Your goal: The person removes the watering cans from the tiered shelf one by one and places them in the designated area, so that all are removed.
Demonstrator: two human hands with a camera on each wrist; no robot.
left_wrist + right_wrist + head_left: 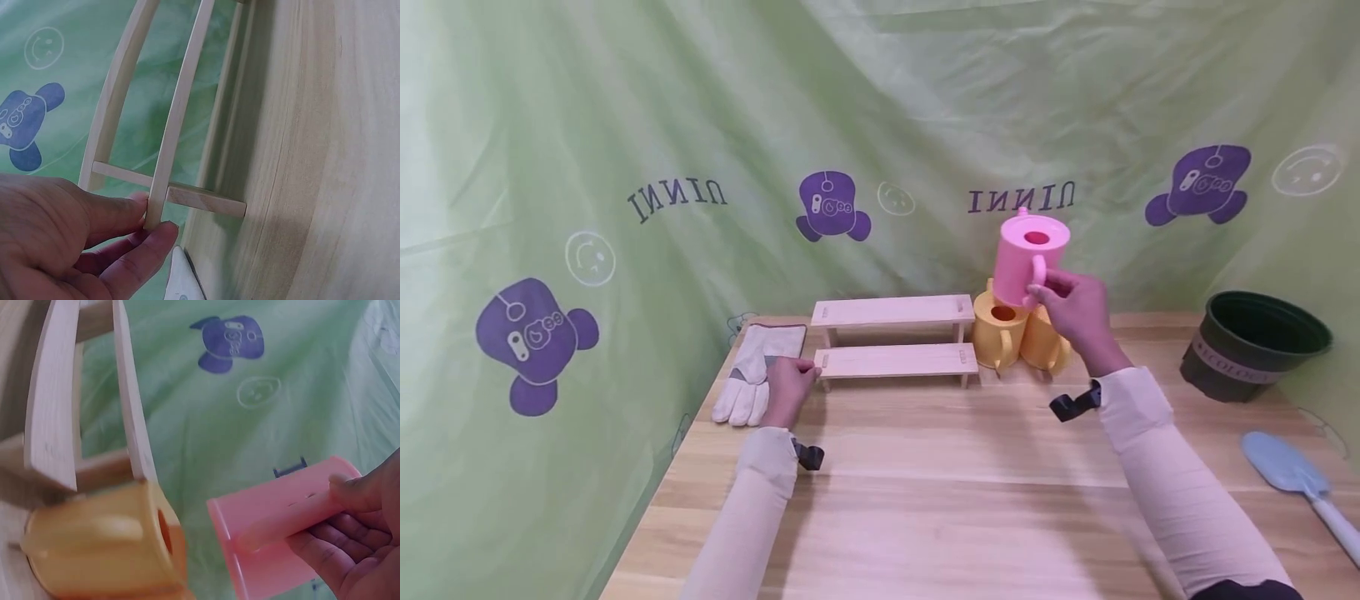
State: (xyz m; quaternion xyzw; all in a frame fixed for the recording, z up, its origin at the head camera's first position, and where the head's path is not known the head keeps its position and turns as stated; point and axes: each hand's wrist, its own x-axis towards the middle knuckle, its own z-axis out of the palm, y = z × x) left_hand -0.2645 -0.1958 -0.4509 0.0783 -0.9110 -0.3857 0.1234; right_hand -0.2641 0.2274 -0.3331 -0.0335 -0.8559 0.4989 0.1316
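Observation:
A pink watering can (1019, 260) hangs in the air above the back of the table, my right hand (1077, 312) gripping it by its handle. Just below it, two yellow watering cans (992, 337) stand on the table beside a two-tier wooden rack (895, 360). My left hand (790, 385) pinches the left end of the rack's lower shelf between thumb and fingers, as the left wrist view shows at the wooden slat (181, 106). The right wrist view has the pink can's handle (294, 519) between thumb and fingers, with one yellow can (94, 544) to its left.
White work gloves (760, 371) lie left of the rack, close to my left hand. A dark green plant pot (1225, 367) stands at the back right. Nearer on the right lies a light blue trowel (1281, 462). A green printed curtain (925, 108) hangs behind the table.

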